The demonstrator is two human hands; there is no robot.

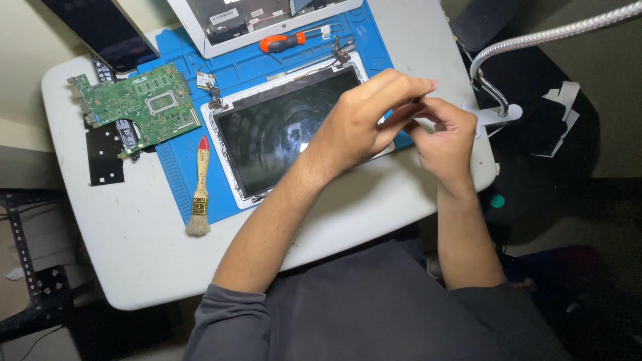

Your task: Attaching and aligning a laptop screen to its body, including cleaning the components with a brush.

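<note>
A laptop screen panel point(277, 130) with a dark display and white frame lies on the blue work mat point(175, 170). My left hand point(368, 117) hovers over the panel's right edge, fingers pinched together. My right hand point(445, 137) is just beside it, fingers curled toward the left fingertips. Both pinch something small and dark between them; I cannot make out what it is. The panel's right side is hidden under my hands.
A green circuit board point(137, 103) lies at the mat's left, a small brush point(199, 190) below it. An orange-handled screwdriver point(284, 41) and a white laptop base point(254, 20) sit at the top. A flexible metal lamp arm point(528, 43) clamps at the table's right edge.
</note>
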